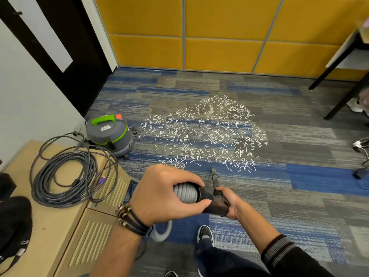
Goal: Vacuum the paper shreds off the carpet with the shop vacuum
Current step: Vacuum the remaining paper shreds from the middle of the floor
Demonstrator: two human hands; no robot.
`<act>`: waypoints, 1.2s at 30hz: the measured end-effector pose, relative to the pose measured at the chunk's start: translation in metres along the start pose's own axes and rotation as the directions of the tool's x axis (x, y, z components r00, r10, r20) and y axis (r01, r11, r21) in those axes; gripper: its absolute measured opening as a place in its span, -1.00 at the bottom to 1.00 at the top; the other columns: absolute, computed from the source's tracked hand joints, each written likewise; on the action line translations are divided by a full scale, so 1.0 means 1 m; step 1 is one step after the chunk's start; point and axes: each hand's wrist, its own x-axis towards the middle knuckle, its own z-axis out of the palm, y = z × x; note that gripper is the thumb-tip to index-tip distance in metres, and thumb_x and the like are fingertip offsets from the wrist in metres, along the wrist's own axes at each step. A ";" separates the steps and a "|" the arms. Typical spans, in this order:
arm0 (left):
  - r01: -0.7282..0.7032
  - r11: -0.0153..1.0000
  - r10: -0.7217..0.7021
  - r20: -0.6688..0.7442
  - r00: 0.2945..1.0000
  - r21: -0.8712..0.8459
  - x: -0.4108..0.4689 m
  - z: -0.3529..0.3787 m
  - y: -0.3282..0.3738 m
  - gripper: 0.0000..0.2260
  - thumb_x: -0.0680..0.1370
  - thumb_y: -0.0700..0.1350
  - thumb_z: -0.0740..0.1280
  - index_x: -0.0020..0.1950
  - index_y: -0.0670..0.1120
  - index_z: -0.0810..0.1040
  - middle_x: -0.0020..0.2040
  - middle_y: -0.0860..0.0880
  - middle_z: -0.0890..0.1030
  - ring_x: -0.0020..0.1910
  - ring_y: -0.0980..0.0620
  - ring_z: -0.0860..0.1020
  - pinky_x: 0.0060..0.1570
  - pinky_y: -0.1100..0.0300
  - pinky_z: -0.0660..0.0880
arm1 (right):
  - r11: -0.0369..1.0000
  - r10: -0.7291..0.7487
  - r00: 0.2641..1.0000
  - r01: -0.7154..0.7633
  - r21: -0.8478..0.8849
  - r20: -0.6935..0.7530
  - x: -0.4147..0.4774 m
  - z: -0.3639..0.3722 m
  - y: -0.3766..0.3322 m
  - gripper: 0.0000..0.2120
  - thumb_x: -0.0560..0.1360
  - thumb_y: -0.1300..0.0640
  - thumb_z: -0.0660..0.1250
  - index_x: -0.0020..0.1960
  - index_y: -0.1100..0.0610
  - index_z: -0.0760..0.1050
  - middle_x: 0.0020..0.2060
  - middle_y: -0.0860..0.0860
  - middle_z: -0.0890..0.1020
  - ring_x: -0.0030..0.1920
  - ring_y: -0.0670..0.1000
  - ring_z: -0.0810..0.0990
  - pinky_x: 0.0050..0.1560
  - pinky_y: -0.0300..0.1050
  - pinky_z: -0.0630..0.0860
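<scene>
Hose [184, 193] gripped in left hand [159, 193], wand [216, 180] gripped in right hand [230, 203]

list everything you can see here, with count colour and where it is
carpet: one, blue and grey, floor
paper shreds: many, white, scattered mid-carpet
shop vacuum: one, grey and green, left by the wall
hose: one, grey ribbed, bottom centre
wand: one, dark, tip by the shreds' near edge
cable: one coil, grey, lower left
wall panels: several, yellow, far wall
table: one, black legs, right edge
left hand: one, grips hose
right hand: one, grips wand
</scene>
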 end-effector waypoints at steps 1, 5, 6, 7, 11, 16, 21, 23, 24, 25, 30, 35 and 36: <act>-0.002 1.000 0.002 -0.007 1.000 0.012 -0.001 0.000 0.000 -0.76 0.35 0.09 0.65 -0.07 0.05 0.77 -0.14 0.21 0.73 -0.17 0.30 0.67 -0.14 0.22 0.62 | 1.000 -0.009 1.000 0.009 -0.007 -0.005 0.000 0.000 -0.002 -0.73 0.62 -0.01 0.18 0.19 0.16 0.38 -0.22 0.15 0.57 -0.37 0.12 0.59 -0.38 -0.11 0.59; 0.003 1.000 -0.003 -0.006 1.000 0.014 0.000 0.002 0.001 -0.76 0.35 0.10 0.65 -0.07 0.05 0.77 -0.14 0.20 0.74 -0.17 0.27 0.68 -0.13 0.22 0.63 | 1.000 -0.017 1.000 0.017 -0.020 0.001 -0.004 0.004 -0.008 -0.71 0.61 0.00 0.20 0.22 0.16 0.38 -0.21 0.15 0.57 -0.35 0.12 0.58 -0.37 -0.11 0.60; 0.008 1.000 -0.008 0.006 1.000 0.008 0.000 0.005 0.002 -0.76 0.35 0.11 0.65 -0.08 0.05 0.77 -0.14 0.21 0.73 -0.17 0.28 0.68 -0.12 0.24 0.62 | 0.999 -0.018 1.000 0.018 -0.028 -0.001 -0.005 0.002 -0.007 -0.72 0.61 -0.01 0.21 0.19 0.17 0.39 -0.23 0.15 0.57 -0.36 0.12 0.58 -0.38 -0.11 0.59; 0.018 1.000 -0.018 0.017 1.000 -0.002 0.000 0.008 0.002 -0.76 0.34 0.11 0.66 -0.08 0.06 0.77 -0.15 0.21 0.73 -0.16 0.29 0.67 -0.11 0.26 0.62 | 1.000 -0.014 1.000 0.014 -0.025 -0.005 -0.003 -0.005 -0.005 -0.73 0.61 -0.01 0.20 0.18 0.17 0.39 -0.24 0.15 0.57 -0.37 0.12 0.57 -0.40 -0.11 0.58; 0.069 0.995 -0.064 0.069 0.996 -0.070 -0.001 0.027 0.004 -0.76 0.32 0.09 0.67 -0.09 0.06 0.76 -0.15 0.23 0.73 -0.16 0.31 0.67 -0.10 0.31 0.61 | 1.000 -0.015 0.996 0.013 -0.026 -0.084 -0.005 -0.041 0.003 -0.73 0.61 0.02 0.20 0.17 0.20 0.36 -0.34 0.17 0.56 -0.45 0.11 0.56 -0.44 -0.14 0.56; 0.067 0.996 -0.065 0.040 0.997 -0.058 0.012 0.041 0.005 -0.77 0.34 0.08 0.67 -0.08 0.08 0.75 -0.17 0.23 0.72 -0.19 0.30 0.66 -0.08 0.37 0.57 | 0.997 -0.071 0.989 0.073 0.012 -0.131 -0.014 -0.062 -0.014 -0.78 0.64 0.07 0.16 -0.09 0.20 0.35 -0.56 0.11 0.50 -0.63 0.04 0.50 -0.62 -0.23 0.46; 0.056 0.998 -0.053 0.072 0.996 -0.035 0.026 0.049 0.003 -0.78 0.36 0.11 0.65 -0.09 0.08 0.75 -0.17 0.23 0.73 -0.18 0.30 0.67 -0.10 0.28 0.61 | 0.998 -0.061 0.989 0.061 -0.003 -0.131 0.000 -0.067 -0.025 -0.80 0.63 0.03 0.17 -0.01 0.18 0.35 -0.46 0.13 0.53 -0.56 0.07 0.52 -0.53 -0.17 0.51; 0.055 0.998 -0.052 0.076 0.996 -0.030 0.028 0.048 0.003 -0.78 0.34 0.09 0.66 -0.09 0.07 0.76 -0.16 0.23 0.73 -0.17 0.30 0.67 -0.11 0.24 0.62 | 1.000 -0.015 0.997 0.017 0.025 -0.076 0.007 -0.060 -0.023 -0.77 0.63 0.01 0.16 -0.04 0.19 0.36 -0.45 0.13 0.53 -0.54 0.07 0.52 -0.48 -0.19 0.52; 0.050 0.998 -0.048 0.073 0.996 -0.025 0.030 0.043 0.004 -0.77 0.33 0.09 0.66 -0.09 0.07 0.76 -0.15 0.23 0.73 -0.16 0.31 0.67 -0.11 0.24 0.62 | 0.999 0.000 0.999 0.001 0.038 -0.048 0.011 -0.054 -0.021 -0.76 0.63 0.00 0.16 -0.02 0.20 0.36 -0.42 0.14 0.53 -0.51 0.08 0.53 -0.45 -0.18 0.54; 0.044 0.999 -0.043 0.074 0.996 -0.020 0.032 0.037 0.005 -0.77 0.33 0.08 0.67 -0.09 0.08 0.76 -0.14 0.23 0.73 -0.16 0.31 0.67 -0.11 0.24 0.62 | 0.999 0.010 1.000 -0.009 0.049 -0.024 0.013 -0.046 -0.020 -0.75 0.62 0.00 0.17 0.03 0.20 0.36 -0.39 0.16 0.53 -0.46 0.10 0.54 -0.40 -0.15 0.56; 0.024 1.000 -0.026 0.075 0.997 0.019 0.044 0.002 0.014 -0.77 0.34 0.10 0.66 -0.08 0.07 0.76 -0.14 0.22 0.73 -0.16 0.27 0.69 -0.14 0.16 0.63 | 0.999 0.044 0.997 -0.044 -0.006 0.070 0.012 -0.012 -0.020 -0.65 0.59 -0.04 0.19 0.19 0.22 0.38 -0.14 0.21 0.53 -0.21 0.18 0.55 -0.10 -0.01 0.53; 0.013 0.999 -0.014 0.020 1.000 0.042 0.052 -0.011 0.013 -0.76 0.34 0.09 0.66 -0.07 0.05 0.77 -0.14 0.19 0.74 -0.15 0.26 0.69 -0.14 0.16 0.64 | 0.999 0.015 0.996 -0.018 0.033 0.093 0.009 -0.006 -0.033 -0.69 0.61 0.00 0.20 0.22 0.21 0.42 -0.16 0.22 0.57 -0.22 0.19 0.58 -0.08 0.05 0.57; 0.012 0.999 -0.012 0.009 1.000 0.040 0.053 -0.011 0.011 -0.76 0.34 0.09 0.66 -0.07 0.05 0.77 -0.14 0.19 0.74 -0.15 0.26 0.69 -0.13 0.16 0.64 | 0.999 -0.001 0.996 -0.003 0.045 0.090 0.010 -0.007 -0.035 -0.68 0.61 0.02 0.20 0.22 0.23 0.42 -0.15 0.23 0.58 -0.21 0.20 0.59 -0.06 0.07 0.56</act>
